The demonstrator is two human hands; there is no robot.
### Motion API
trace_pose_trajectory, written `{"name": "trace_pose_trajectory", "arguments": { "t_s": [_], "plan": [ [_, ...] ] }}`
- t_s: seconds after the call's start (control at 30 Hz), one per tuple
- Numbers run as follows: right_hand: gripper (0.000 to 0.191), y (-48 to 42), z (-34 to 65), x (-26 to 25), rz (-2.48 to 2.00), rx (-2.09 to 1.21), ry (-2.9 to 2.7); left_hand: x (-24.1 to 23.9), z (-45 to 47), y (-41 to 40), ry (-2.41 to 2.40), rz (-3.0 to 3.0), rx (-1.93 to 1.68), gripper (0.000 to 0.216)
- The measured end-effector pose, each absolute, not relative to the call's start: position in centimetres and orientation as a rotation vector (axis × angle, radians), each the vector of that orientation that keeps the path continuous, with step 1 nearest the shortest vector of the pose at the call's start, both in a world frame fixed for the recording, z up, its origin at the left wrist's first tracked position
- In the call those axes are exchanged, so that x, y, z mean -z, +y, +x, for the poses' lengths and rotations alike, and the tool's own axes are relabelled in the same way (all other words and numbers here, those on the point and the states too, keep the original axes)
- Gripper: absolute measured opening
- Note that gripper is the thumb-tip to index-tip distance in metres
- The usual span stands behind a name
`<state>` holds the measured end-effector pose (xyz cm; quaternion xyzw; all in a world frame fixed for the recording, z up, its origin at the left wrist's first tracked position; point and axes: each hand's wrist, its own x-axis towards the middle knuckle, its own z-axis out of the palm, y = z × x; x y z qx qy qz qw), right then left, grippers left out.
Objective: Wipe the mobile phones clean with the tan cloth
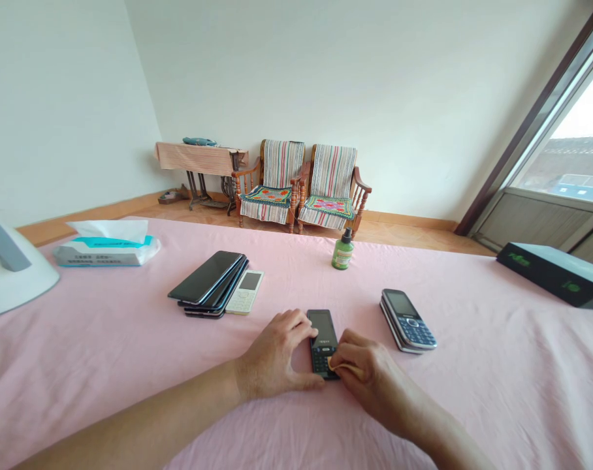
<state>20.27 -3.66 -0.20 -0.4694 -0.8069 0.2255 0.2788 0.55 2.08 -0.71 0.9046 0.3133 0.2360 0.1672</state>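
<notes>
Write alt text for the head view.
Left hand steadies a black keypad phone on a pink-covered table while right hand presses what looks like a pad to its keys. More phones, a green bottle and a tissue pack lie nearby.

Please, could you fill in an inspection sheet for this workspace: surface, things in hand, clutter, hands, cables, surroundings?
Surface: pink cloth, wrinkled, covers the table.
Things in hand: black keypad phone lies flat, face up; small pale pad is pressed on its keys.
Clutter: stack of smartphones, white keypad phone, stacked blue keypad phones, green bottle, tissue pack, dark box.
Grips: left hand rests against the phone's left edge; right hand pinches the pad.
Cables: nothing seen.
Surroundings: two striped chairs, side table, window.
</notes>
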Motion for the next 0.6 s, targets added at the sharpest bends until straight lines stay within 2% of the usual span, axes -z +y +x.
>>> {"name": "trace_pose_trajectory", "arguments": {
  "t_s": [0.3, 0.6],
  "plan": [
    [0.03, -3.8, 20.9, -0.6, -1.291, -0.715, -2.168, 0.8, 0.5, 2.1, 0.894, 2.569, -0.701, 0.059],
    [0.028, -3.9, 20.5, -0.7, -1.233, -0.674, -2.202, 0.9, 0.5, 2.1, 0.891, 2.566, -0.706, 0.06]
  ]
}}
